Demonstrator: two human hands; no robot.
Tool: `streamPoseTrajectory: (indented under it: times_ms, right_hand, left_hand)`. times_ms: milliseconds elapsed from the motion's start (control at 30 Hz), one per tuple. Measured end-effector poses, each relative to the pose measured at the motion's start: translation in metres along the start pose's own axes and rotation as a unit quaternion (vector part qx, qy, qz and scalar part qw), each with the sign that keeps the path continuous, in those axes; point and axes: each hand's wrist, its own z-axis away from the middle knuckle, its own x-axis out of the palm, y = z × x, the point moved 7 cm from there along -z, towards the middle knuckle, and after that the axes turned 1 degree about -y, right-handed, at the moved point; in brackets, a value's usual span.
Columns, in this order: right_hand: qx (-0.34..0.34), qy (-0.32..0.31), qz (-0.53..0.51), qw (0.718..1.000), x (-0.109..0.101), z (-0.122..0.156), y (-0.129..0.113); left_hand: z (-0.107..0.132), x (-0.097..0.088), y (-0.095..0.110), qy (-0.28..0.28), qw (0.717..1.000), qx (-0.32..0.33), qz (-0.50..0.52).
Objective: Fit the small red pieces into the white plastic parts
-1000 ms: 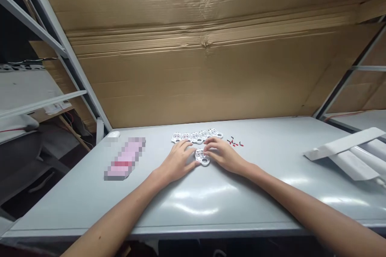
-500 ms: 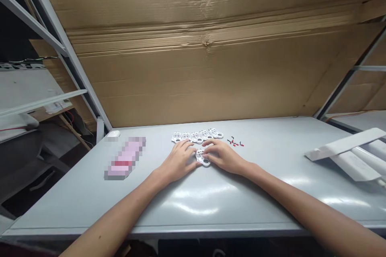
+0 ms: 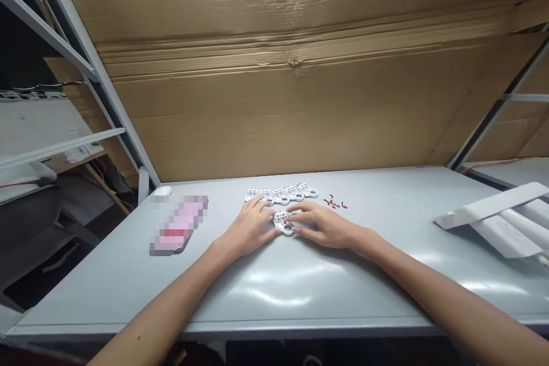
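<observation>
Five white perforated plastic pieces point(image 3: 281, 196) sit lined up at the back, a sixth piece point(image 3: 282, 223) lies out front between the left hand point(image 3: 247, 230) and right hand point(image 3: 323, 226), fingers spread, grip impossible to call, small red-and-black bits point(image 3: 334, 203) still loose on the table point(image 3: 343, 274)

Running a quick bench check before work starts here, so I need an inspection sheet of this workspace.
Surface: pale grey table, glossy, with glare.
Job's things: white plastic part between the hands; five similar parts in a row beyond it; tiny red and black bits to the right.
Clutter: pixelated pink package, white computer mouse, white rolled sheets.
Grippers: left hand and right hand both reach the part; grip unclear.
Cables: thin red wire off the table, left.
Surroundings: cardboard sheet behind the table; metal shelving frame.
</observation>
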Motion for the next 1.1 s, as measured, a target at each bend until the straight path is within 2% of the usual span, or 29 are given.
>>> streamPoseTrajectory:
  times_ms: [367, 500, 600, 733, 867, 967, 1100]
  right_hand:
    - [0.005, -0.015, -0.041, 0.999, 0.004, -0.001, -0.006]
    - [-0.018, -0.031, -0.052, 0.998, 0.005, -0.001, -0.013]
    - [-0.008, -0.024, -0.056, 0.998, 0.005, -0.001, -0.012]
    - [0.019, 0.016, -0.034, 0.999, 0.001, 0.000, -0.003]
    - [0.024, 0.019, 0.017, 0.999, 0.002, 0.000, 0.006]
    - [0.024, 0.017, 0.024, 0.999, 0.004, 0.000, 0.009]
    - [0.019, 0.014, 0.035, 0.999, 0.005, -0.001, 0.007]
  left_hand:
    - [-0.001, 0.001, 0.011, 0.016, 1.000, 0.004, 0.022]
    - [-0.002, 0.002, 0.011, 0.008, 1.000, -0.013, 0.015]
    - [-0.002, -0.003, 0.006, 0.013, 1.000, -0.020, -0.004]
    - [0.000, -0.021, -0.018, 0.034, 0.997, -0.043, -0.048]
    - [0.007, -0.046, -0.059, 0.072, 0.979, -0.128, -0.141]
    - [0.012, -0.047, -0.084, 0.029, 0.967, -0.178, -0.179]
    - [0.016, -0.038, -0.095, -0.045, 0.969, -0.194, -0.148]
